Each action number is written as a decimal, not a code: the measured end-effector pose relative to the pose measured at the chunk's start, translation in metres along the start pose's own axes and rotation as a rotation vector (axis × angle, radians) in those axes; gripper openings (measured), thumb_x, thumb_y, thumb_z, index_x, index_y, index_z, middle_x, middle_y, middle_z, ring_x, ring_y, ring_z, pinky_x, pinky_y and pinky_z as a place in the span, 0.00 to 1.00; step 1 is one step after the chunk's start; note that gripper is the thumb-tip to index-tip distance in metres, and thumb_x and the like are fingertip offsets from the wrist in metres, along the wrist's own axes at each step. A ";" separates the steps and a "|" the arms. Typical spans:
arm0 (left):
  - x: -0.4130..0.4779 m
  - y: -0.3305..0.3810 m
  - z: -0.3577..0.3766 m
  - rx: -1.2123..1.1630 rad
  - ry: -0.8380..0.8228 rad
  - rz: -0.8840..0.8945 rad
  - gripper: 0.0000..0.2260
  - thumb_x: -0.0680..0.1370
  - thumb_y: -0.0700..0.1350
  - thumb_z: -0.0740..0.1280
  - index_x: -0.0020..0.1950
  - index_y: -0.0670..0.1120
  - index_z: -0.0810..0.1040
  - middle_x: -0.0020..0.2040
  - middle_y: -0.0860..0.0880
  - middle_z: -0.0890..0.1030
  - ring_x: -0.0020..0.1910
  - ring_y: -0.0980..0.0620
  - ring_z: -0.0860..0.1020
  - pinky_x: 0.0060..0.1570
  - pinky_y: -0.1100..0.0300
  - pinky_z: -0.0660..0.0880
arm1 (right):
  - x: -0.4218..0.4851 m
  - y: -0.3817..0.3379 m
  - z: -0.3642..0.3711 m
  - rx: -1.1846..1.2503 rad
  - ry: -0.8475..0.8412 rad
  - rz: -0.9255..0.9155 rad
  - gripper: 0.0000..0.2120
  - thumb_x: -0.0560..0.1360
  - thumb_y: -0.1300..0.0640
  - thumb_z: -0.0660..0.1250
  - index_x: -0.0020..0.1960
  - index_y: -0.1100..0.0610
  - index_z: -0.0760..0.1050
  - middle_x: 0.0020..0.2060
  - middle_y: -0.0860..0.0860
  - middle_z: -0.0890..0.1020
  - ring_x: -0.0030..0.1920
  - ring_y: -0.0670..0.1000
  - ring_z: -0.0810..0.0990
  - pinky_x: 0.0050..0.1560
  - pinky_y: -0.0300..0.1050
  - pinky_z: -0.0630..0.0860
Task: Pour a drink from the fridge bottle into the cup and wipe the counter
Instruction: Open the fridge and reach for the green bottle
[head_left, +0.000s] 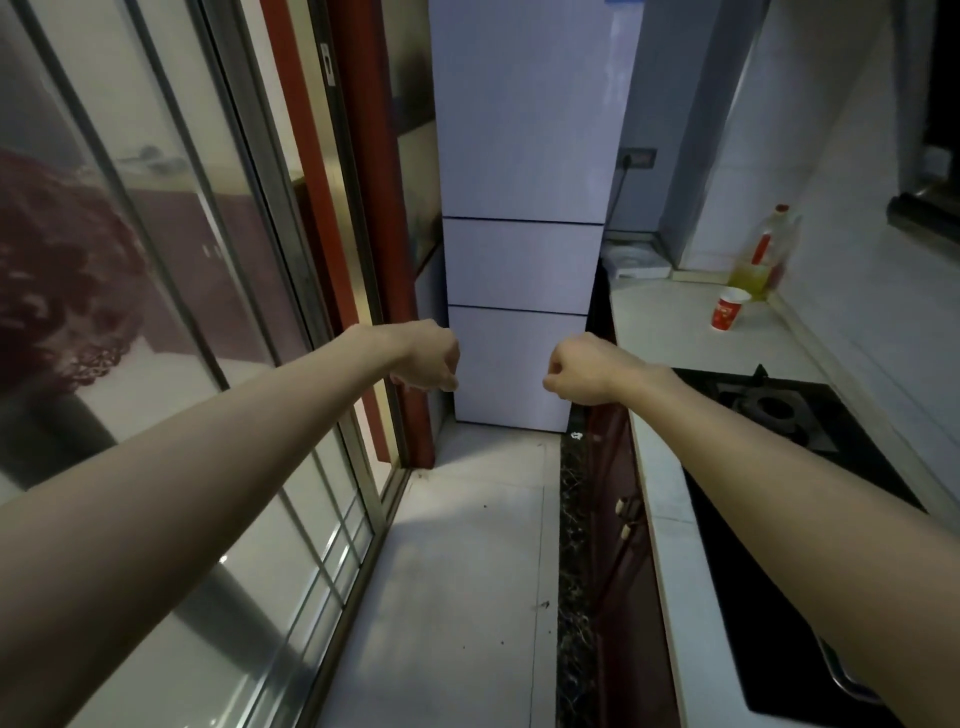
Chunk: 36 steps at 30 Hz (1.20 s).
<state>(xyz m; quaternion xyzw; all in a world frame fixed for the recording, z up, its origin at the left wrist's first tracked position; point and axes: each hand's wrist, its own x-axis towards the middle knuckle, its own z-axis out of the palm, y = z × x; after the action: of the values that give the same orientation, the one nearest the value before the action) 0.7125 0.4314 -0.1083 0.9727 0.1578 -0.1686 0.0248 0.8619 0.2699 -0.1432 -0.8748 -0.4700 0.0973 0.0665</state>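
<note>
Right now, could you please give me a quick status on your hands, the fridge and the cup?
Left hand, right hand curled, empty. Fridge doors closed. Cup upright on counter. Nothing blocks fridge.

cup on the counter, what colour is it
The cup is red with a white rim, head view.

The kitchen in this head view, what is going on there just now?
A person faces the fridge, whose three doors are all closed. The left hand and the right hand are held out toward it, fingers curled, holding nothing. A red and white cup stands on the counter to the right, near a bottle of yellow liquid. No drink bottle is out yet.
</note>
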 end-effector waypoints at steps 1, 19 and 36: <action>0.008 -0.005 -0.003 0.000 0.007 -0.005 0.12 0.82 0.49 0.62 0.48 0.43 0.78 0.42 0.47 0.81 0.44 0.48 0.82 0.46 0.57 0.79 | 0.011 0.003 0.001 0.001 -0.008 -0.001 0.16 0.74 0.54 0.62 0.47 0.67 0.80 0.44 0.61 0.84 0.47 0.61 0.82 0.45 0.52 0.80; 0.212 -0.162 -0.053 -0.034 -0.039 0.071 0.13 0.82 0.50 0.60 0.55 0.42 0.79 0.39 0.49 0.81 0.41 0.50 0.83 0.52 0.51 0.81 | 0.248 0.005 -0.028 -0.021 -0.037 0.074 0.16 0.74 0.54 0.62 0.47 0.67 0.79 0.45 0.61 0.84 0.48 0.63 0.82 0.48 0.57 0.80; 0.366 -0.265 -0.082 -0.072 -0.082 0.106 0.08 0.82 0.50 0.62 0.49 0.47 0.76 0.44 0.46 0.83 0.43 0.48 0.83 0.51 0.52 0.81 | 0.418 0.030 -0.035 -0.006 -0.077 0.136 0.16 0.76 0.54 0.63 0.50 0.68 0.80 0.47 0.62 0.84 0.49 0.63 0.82 0.48 0.55 0.79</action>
<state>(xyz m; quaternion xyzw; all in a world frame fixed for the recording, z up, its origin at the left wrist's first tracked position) 0.9822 0.8009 -0.1526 0.9704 0.1109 -0.2009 0.0750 1.1195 0.6016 -0.1608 -0.9005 -0.4121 0.1336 0.0389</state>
